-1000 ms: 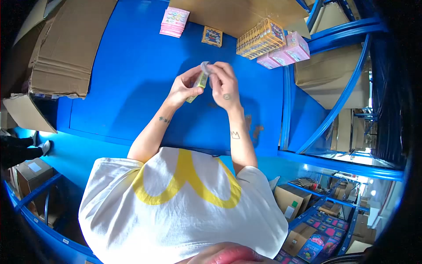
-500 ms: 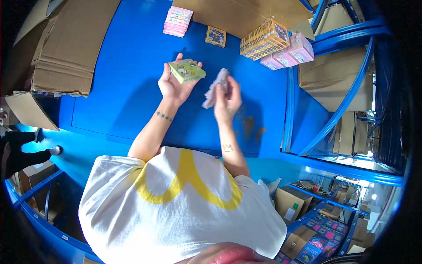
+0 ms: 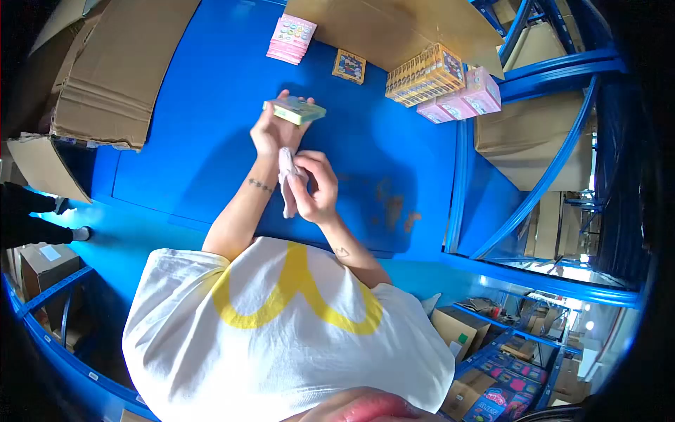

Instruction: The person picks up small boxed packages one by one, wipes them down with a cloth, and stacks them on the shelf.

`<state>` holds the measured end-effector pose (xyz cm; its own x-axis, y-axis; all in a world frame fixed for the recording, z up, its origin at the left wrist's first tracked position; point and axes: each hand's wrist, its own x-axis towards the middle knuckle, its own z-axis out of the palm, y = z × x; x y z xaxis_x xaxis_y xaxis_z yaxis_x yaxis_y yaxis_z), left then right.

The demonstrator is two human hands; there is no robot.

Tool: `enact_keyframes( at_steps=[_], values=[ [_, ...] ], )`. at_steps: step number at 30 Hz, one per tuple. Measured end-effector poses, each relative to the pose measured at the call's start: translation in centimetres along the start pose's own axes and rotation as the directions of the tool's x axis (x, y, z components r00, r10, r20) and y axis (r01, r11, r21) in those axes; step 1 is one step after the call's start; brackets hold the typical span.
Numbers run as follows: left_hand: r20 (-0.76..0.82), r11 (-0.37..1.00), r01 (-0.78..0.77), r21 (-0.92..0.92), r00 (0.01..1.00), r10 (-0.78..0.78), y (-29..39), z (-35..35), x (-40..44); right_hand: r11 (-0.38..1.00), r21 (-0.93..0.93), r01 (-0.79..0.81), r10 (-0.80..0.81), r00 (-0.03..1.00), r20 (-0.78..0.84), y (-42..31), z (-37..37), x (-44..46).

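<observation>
A flat green box (image 3: 295, 110) rests tilted in my left hand (image 3: 273, 132), its fingers curled round the sides from beneath. My right hand (image 3: 316, 186) pinches a crumpled pale cloth (image 3: 287, 181) close to my left wrist, below the box. Both hands are raised over the blue table (image 3: 211, 141). Farther back lie a stack of pink packets (image 3: 290, 40) and a single small orange box (image 3: 349, 67). To the right of these, a row of orange boxes (image 3: 425, 76) stands beside several pink boxes (image 3: 463, 98).
Large cardboard boxes (image 3: 116, 70) stand at the left edge, and a cardboard sheet (image 3: 394, 28) lies along the back. Blue shelving (image 3: 548, 176) with cartons rises on the right. At the far left, a person's dark-clad legs (image 3: 39, 218) show.
My right hand has carried the pale cloth left and toward me, away from the table's middle to my left wrist. The green box, still in my left hand, has risen slightly and tilted.
</observation>
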<state>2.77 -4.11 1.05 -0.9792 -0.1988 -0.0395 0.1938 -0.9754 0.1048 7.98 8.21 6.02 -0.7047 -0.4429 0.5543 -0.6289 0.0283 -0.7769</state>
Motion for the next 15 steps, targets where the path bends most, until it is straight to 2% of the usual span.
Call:
enact_keyframes(
  at_steps=[4, 5, 7, 9, 10, 14, 15],
  values=[
    [-0.005, 0.977, -0.027, -0.211, 1.000, 0.027, 1.7, 0.5, 0.2, 0.907, -0.420, -0.002, 0.045, 0.995, 0.091, 1.4, -2.5, -0.6],
    [0.004, 0.976, -0.016, -0.218, 1.000, 0.018, 1.5, 0.4, 0.3, 0.901, -0.433, 0.000, 0.042, 0.995, 0.086, 1.5, -2.7, -0.3],
    [0.088, 1.000, 0.016, -0.007, 0.996, -0.015, 0.6, 0.3, 0.0, 0.956, -0.221, -0.192, 0.171, 0.979, -0.110, 1.9, -3.2, 0.8],
    [0.166, 0.976, 0.033, 0.215, 0.984, -0.070, -0.4, 0.3, -0.6, 0.943, 0.041, -0.330, 0.328, 0.903, -0.279, 2.0, -3.8, 1.5],
    [0.175, 0.975, 0.050, 0.215, 0.981, -0.089, -0.7, 0.4, -0.9, 0.944, 0.034, -0.328, 0.323, 0.898, -0.299, 1.8, -4.3, 1.5],
    [0.135, 0.937, 0.035, 0.347, 0.987, -0.087, -1.1, 1.2, -1.2, 0.906, -0.139, -0.401, 0.391, 0.916, -0.093, 1.1, -5.8, 2.5],
    [0.143, 0.937, 0.036, 0.347, 0.985, -0.091, -1.2, 1.4, -1.2, 0.919, -0.144, -0.367, 0.349, 0.927, -0.135, 1.3, -6.2, 2.7]
  ],
)
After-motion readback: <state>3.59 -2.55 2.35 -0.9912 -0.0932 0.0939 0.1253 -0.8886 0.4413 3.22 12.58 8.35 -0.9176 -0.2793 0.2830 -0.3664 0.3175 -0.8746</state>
